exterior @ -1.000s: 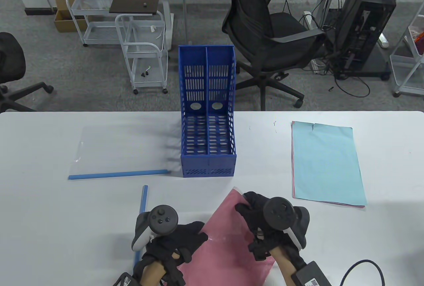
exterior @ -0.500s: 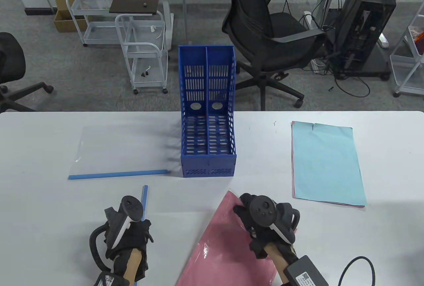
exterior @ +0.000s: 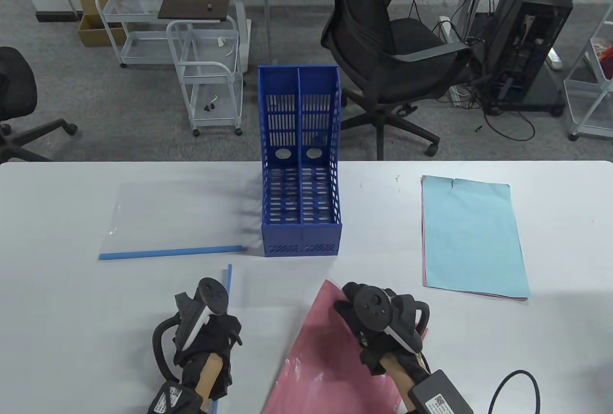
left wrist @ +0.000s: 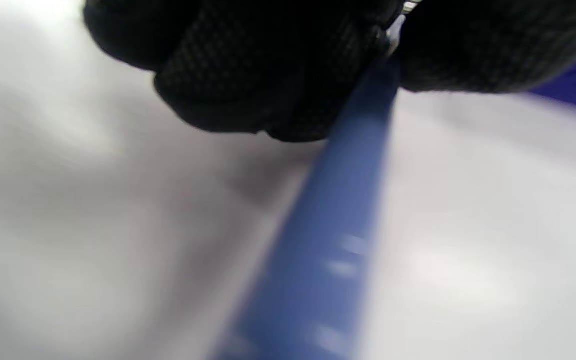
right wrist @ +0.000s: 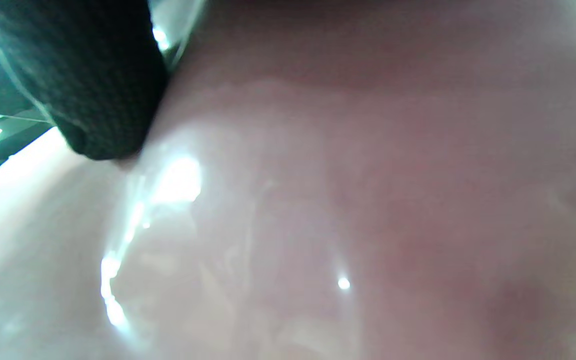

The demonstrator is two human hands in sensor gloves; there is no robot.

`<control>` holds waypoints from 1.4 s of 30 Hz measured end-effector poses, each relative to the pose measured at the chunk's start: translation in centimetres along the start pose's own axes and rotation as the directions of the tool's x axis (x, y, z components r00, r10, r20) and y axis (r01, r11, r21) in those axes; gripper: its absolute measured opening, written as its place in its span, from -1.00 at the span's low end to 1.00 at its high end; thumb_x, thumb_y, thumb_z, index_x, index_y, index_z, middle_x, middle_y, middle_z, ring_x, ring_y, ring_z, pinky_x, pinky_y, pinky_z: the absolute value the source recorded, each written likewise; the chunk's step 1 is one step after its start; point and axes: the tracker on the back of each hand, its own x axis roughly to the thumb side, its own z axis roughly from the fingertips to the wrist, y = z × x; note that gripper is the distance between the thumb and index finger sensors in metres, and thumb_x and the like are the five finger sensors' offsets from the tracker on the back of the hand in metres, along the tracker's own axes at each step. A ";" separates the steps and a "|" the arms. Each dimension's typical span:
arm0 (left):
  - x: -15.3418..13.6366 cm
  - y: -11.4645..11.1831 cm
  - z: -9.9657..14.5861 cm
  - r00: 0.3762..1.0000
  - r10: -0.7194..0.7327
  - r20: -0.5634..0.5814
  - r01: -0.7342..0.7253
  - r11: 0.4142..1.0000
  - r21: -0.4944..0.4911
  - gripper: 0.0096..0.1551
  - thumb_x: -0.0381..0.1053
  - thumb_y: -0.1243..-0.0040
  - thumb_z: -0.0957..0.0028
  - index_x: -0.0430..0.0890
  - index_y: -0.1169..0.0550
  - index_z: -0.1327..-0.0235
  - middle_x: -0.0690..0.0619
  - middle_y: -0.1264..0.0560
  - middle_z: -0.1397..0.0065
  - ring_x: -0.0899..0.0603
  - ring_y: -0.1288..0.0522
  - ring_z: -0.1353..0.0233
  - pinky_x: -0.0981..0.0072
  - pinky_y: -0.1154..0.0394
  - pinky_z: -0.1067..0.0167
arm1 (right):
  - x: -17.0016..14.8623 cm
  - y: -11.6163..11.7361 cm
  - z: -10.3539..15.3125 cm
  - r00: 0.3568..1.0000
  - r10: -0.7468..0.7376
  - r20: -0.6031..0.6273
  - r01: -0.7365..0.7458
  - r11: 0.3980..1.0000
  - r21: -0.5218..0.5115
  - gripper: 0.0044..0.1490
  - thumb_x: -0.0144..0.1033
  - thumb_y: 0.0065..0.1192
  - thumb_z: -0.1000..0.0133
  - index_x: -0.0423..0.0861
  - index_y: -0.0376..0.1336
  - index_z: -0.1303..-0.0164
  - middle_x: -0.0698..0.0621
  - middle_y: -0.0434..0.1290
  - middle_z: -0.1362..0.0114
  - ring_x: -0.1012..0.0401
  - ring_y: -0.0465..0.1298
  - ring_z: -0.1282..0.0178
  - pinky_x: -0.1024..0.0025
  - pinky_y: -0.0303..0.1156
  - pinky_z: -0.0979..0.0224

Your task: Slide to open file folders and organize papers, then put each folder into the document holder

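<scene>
While left hand [exterior: 210, 337] pinches blue slide bar [exterior: 228, 280], pink folder [exterior: 330, 361] edge held

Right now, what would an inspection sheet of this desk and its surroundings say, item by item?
Surface: white table, flat.
Job's things: blue two-slot plastic document holder upright, both slots empty; clear folder with blue spine bar to its left; pink sheet in clear folder; blue slide bar; stack of light blue papers on the right.
Clutter: nothing seen.
Grippers: left hand grips the slide bar; right hand rests on the pink sheet, its finger pose hidden.
Cables: black cable by the right wrist.
Surroundings: black office chair, white wire carts, computer tower.
</scene>
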 end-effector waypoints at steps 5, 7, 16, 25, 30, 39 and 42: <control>2.3 2.5 0.0 0.800 0.517 0.305 -0.496 0.855 -0.150 -0.47 0.20 -0.33 0.13 -0.07 -0.73 0.02 0.01 -0.73 0.20 -0.03 -0.71 0.39 0.14 -0.66 0.27 | 1.6 0.1 0.4 0.988 0.023 0.150 -0.034 0.997 0.069 -0.45 0.08 0.50 0.28 0.06 0.52 0.15 0.13 0.70 0.24 0.23 0.65 0.40 0.21 0.63 -0.09; 2.7 3.4 -0.1 0.681 0.619 0.391 -0.621 0.771 -0.139 -0.47 0.19 -0.34 0.12 -0.04 -0.72 -0.01 0.01 -0.73 0.16 -0.01 -0.70 0.39 0.16 -0.66 0.27 | 2.2 0.3 0.6 0.980 0.048 0.194 -0.063 0.995 0.072 -0.45 0.08 0.50 0.29 0.06 0.52 0.16 0.14 0.71 0.25 0.23 0.65 0.40 0.21 0.63 -0.09; -1.1 3.2 -0.8 0.266 0.861 0.433 -0.942 0.328 -0.074 -0.49 0.20 -0.27 0.02 0.06 -0.62 -0.17 0.08 -0.68 -0.05 0.03 -0.75 0.28 0.19 -0.70 0.16 | 3.5 -0.1 1.3 0.947 -0.032 0.320 0.001 0.995 0.096 -0.46 0.07 0.51 0.30 0.06 0.52 0.17 0.13 0.70 0.24 0.21 0.65 0.39 0.19 0.62 -0.11; -3.8 4.2 -0.7 0.206 0.887 0.414 -0.975 0.223 0.008 -0.50 0.21 -0.27 0.01 0.08 -0.62 -0.17 0.09 -0.69 -0.04 0.06 -0.77 0.27 0.22 -0.72 0.16 | 5.0 -0.5 1.8 0.918 -0.051 0.393 0.009 0.994 0.110 -0.46 0.07 0.51 0.30 0.05 0.53 0.18 0.12 0.70 0.25 0.21 0.65 0.39 0.19 0.62 -0.12; -3.7 3.9 -0.7 0.225 0.892 0.392 -0.972 0.235 0.022 -0.49 0.19 -0.28 0.02 0.05 -0.63 -0.16 0.07 -0.70 -0.03 0.05 -0.78 0.29 0.21 -0.72 0.18 | 5.2 -0.4 1.8 0.916 -0.042 0.398 -0.005 0.993 0.116 -0.46 0.07 0.51 0.30 0.05 0.53 0.18 0.12 0.70 0.25 0.21 0.65 0.39 0.18 0.62 -0.12; -3.4 3.7 -0.9 0.248 0.891 0.380 -0.965 0.262 0.014 -0.49 0.20 -0.28 0.02 0.06 -0.64 -0.16 0.07 -0.70 -0.03 0.05 -0.78 0.28 0.21 -0.72 0.18 | 5.4 -0.4 1.8 0.914 -0.027 0.406 -0.035 0.989 0.143 -0.46 0.07 0.51 0.29 0.05 0.53 0.18 0.12 0.70 0.26 0.21 0.65 0.39 0.18 0.62 -0.11; -3.6 3.7 -1.0 0.237 0.898 0.371 -0.967 0.254 0.005 -0.49 0.19 -0.28 0.01 0.05 -0.64 -0.16 0.07 -0.70 -0.03 0.05 -0.78 0.28 0.21 -0.72 0.18 | 5.4 -0.4 1.8 0.913 -0.024 0.406 -0.040 0.988 0.147 -0.46 0.07 0.51 0.29 0.05 0.53 0.17 0.12 0.70 0.25 0.21 0.65 0.39 0.18 0.62 -0.11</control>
